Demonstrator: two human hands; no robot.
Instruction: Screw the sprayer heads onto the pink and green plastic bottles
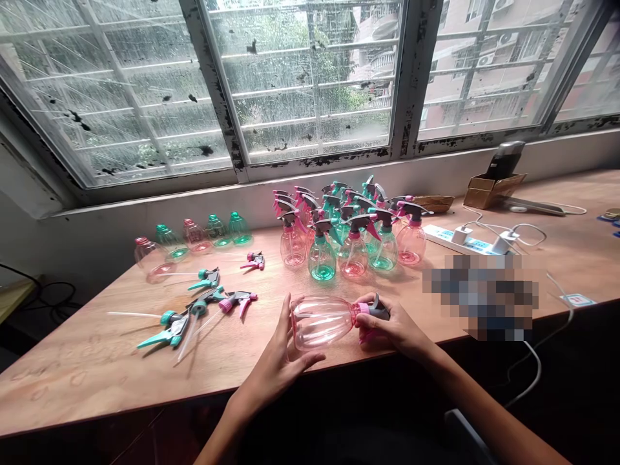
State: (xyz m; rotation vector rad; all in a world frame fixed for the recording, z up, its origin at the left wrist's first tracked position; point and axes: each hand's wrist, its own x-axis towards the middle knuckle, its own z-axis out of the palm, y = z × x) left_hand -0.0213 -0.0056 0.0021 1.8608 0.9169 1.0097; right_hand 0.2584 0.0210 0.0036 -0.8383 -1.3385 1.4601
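Note:
A clear pink spray bottle (322, 323) lies on its side in the air over the table's front edge, its neck pointing right. My left hand (285, 361) cups the bottle's base, with the fingers along the far side and the thumb underneath. The grey and pink trigger head (375, 310) sits at the neck, and my right hand (400, 329) is closed around it, partly covering it. To the left lie several loose trigger heads with thin tubes, among them a teal one (173, 328) and a pink one (237, 302).
Behind my hands stand several pink and green bottles with heads fitted, such as a green one (322, 258). Headless bottles, including a pink one (152, 258), stand at the back left. A power strip (450, 239), a cardboard box (484, 192) and a blurred-out patch are to the right.

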